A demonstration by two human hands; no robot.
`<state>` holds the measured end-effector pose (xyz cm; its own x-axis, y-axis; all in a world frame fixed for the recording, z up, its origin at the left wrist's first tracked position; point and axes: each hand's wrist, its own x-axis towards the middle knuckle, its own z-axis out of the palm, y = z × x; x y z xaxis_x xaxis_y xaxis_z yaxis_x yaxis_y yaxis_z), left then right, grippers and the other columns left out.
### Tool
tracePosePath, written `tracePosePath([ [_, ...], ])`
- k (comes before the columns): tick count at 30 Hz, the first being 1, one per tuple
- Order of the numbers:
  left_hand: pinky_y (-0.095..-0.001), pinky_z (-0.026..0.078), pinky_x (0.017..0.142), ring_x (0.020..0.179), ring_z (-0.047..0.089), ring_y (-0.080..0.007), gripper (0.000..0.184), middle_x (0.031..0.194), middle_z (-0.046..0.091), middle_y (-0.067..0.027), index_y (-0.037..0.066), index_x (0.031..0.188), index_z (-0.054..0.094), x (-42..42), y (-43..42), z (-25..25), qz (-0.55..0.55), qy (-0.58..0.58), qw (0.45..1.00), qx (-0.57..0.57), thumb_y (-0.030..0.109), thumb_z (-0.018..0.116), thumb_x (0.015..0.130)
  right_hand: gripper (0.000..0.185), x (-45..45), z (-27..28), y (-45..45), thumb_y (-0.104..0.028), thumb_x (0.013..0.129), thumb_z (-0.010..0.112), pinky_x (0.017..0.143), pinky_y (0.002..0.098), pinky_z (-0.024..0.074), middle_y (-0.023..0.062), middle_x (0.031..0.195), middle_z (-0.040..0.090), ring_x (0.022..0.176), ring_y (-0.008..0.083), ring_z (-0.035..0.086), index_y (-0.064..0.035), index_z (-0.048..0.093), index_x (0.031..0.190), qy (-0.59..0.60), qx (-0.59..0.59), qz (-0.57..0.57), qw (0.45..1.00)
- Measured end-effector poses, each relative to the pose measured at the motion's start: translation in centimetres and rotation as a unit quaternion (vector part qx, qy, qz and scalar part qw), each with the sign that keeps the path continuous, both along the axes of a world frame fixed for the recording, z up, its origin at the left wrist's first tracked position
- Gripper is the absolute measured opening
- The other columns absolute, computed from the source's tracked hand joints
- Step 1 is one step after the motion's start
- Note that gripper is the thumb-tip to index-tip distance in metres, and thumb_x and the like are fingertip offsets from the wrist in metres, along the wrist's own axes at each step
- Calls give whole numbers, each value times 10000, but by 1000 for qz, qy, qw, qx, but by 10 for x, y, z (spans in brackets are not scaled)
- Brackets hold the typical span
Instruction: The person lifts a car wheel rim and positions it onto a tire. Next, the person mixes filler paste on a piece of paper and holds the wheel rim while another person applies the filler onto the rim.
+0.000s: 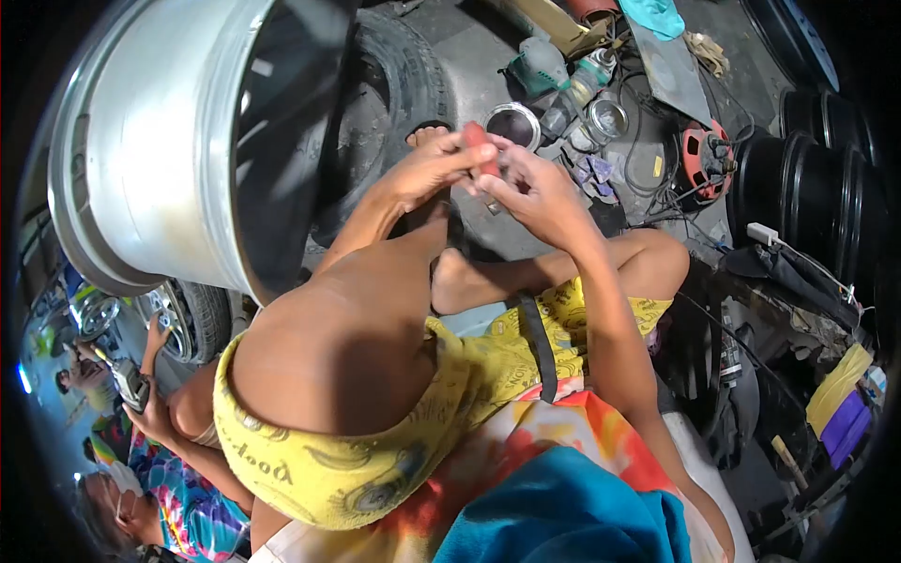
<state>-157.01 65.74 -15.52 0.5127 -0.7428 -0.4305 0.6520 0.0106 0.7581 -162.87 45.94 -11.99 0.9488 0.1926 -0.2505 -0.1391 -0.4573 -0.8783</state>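
A small red piece (480, 148), perhaps folded sandpaper, is between my two hands in front of my bare feet. My left hand (434, 171) pinches it between thumb and fingers. Close against its other side is my right hand (540, 192), fingers curled and thumb bent inward, seeming to grip it too. Slight blur hides the exact finger contact. To the left stands a large silver wheel rim (169, 141), touched by neither hand.
A tyre (422, 80) lies ahead. Beyond my right hand are an open can (513, 124), a green power tool (539, 68), cables and a red machine (704, 161). Black rims (812, 188) stand right. Lower left, another person (202, 497) holds a power tool (129, 383) beside a wheel.
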Motion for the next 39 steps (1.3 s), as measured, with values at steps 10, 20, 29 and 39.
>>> tracePosePath([
  [10, -229, 479, 521, 597, 565, -88, 381, 847, 639, -55, 22, 1060, 591, -12, 25, -46, 248, 29, 963, 98, 397, 589, 992, 331, -37, -209, -110, -335, 811, 753, 732, 380, 520, 163, 859, 710, 803, 278, 686, -27, 715, 928, 146, -117, -113, 976],
  [20, -262, 506, 580, 666, 588, -110, 399, 938, 617, -69, 6, 1195, 546, -16, 26, -52, 255, 27, 966, 45, 335, 623, 983, 168, -24, -203, -3, -219, 804, 683, 747, 477, 536, 166, 902, 687, 840, 362, 682, -97, 664, 918, -7, -195, 106, 975],
  [29, -200, 422, 570, 629, 498, -45, 378, 779, 585, 5, -22, 1132, 667, -18, 23, -50, 212, -48, 968, 125, 322, 637, 977, 103, -33, -233, 37, -115, 855, 579, 716, 463, 543, 180, 899, 660, 835, 346, 678, -65, 645, 916, -131, -315, 113, 933],
  [39, -192, 398, 603, 650, 484, -36, 393, 773, 574, 22, -5, 1137, 668, -20, 22, -40, 155, -76, 975, 140, 357, 587, 1005, 235, -30, -228, 36, -102, 883, 570, 711, 456, 537, 182, 872, 681, 861, 343, 683, -119, 665, 1097, -48, -315, 137, 938],
])
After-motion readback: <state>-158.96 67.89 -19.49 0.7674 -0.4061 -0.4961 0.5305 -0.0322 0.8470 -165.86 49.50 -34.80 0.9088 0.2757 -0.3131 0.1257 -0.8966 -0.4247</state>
